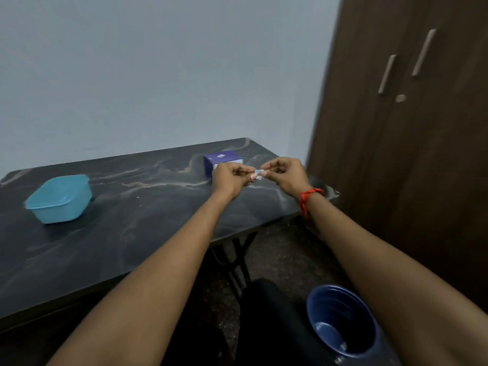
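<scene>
Both my hands are stretched out over the right end of the dark marbled table (pixel 126 233). My left hand (pixel 229 178) and my right hand (pixel 287 175) pinch a small white and blue packet (pixel 257 174) between them, one at each end. A red thread is tied round my right wrist. Just behind my left hand stands a small purple box (pixel 220 161), partly hidden by the fingers.
A light blue plastic container (pixel 59 198) with its lid on sits at the table's left. A dark blue bin (pixel 343 323) stands on the floor at lower right beside my leg. A brown wardrobe (pixel 409 128) fills the right side. The table's folding legs show beneath.
</scene>
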